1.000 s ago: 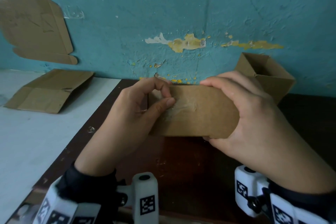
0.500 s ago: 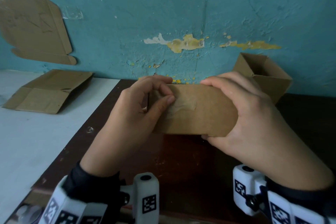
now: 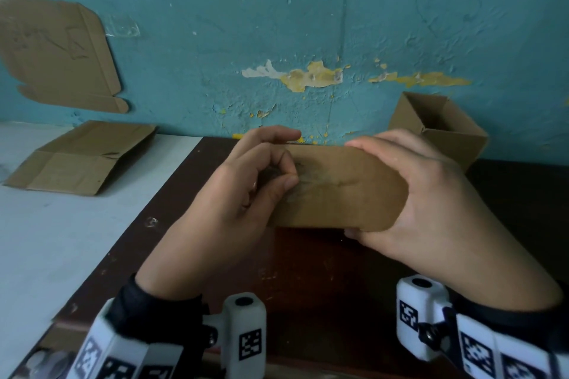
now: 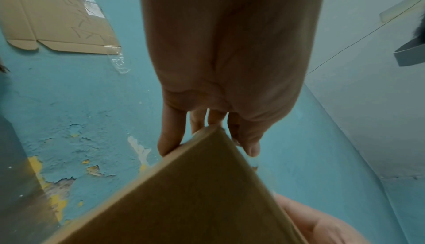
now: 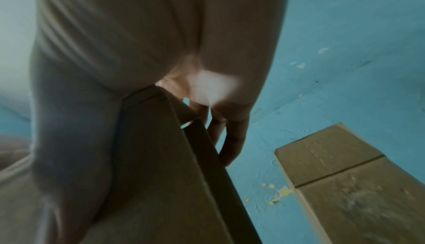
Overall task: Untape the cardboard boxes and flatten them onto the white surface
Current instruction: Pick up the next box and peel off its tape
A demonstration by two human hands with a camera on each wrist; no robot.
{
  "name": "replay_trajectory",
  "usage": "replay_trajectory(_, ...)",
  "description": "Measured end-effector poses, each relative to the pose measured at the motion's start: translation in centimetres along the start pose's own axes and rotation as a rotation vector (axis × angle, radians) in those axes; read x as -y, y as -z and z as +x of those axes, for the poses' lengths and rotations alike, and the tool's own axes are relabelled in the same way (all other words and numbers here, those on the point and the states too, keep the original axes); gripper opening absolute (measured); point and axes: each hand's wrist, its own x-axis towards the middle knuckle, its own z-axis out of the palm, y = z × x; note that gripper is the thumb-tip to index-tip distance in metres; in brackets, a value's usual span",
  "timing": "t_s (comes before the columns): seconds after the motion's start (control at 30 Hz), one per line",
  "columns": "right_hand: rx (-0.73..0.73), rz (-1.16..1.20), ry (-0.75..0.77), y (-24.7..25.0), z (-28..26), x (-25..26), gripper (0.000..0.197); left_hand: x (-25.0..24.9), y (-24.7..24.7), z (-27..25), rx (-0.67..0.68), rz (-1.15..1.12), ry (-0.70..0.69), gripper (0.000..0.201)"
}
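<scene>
A closed brown cardboard box (image 3: 332, 206) is held above the dark brown table (image 3: 308, 274) in the head view. My left hand (image 3: 291, 163) is at its left end. There the thumb and a curled finger pinch the clear tape (image 3: 311, 183) on the front face, and the index finger lies over the top edge. My right hand (image 3: 354, 189) grips the right end, fingers over the top and thumb underneath. The left wrist view shows the box corner (image 4: 195, 193) between my fingers (image 4: 170, 138) and thumb. In the right wrist view the box (image 5: 149, 175) fills the palm.
A flattened box (image 3: 80, 160) lies on the white surface (image 3: 61, 249) at the left. An open cardboard box (image 3: 437, 132) stands at the back right against the teal wall. Another flat piece of cardboard (image 3: 58, 55) is taped to the wall at upper left.
My left thumb has slid left off the middle of the tape patch, and a finger has curled onto the front face to meet it. The box has barely shifted.
</scene>
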Motion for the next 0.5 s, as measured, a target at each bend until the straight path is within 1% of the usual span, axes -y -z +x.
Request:
replay_trajectory(0.17,0.007,0.008,-0.025,-0.32,0.04,-0.02,0.09,-0.04,0.09,0.2,-0.021,0.003,-0.043,0.007)
replay_trajectory(0.3,0.022,0.026,-0.009,-0.44,0.1,0.07,0.09,-0.24,0.15,0.41,-0.048,0.072,-0.11,0.006)
replay_trajectory(0.5,0.038,0.053,0.006,-0.35,0.06,-0.09,0.089,-0.33,0.39,0.01,-0.056,0.002,-0.042,0.002)
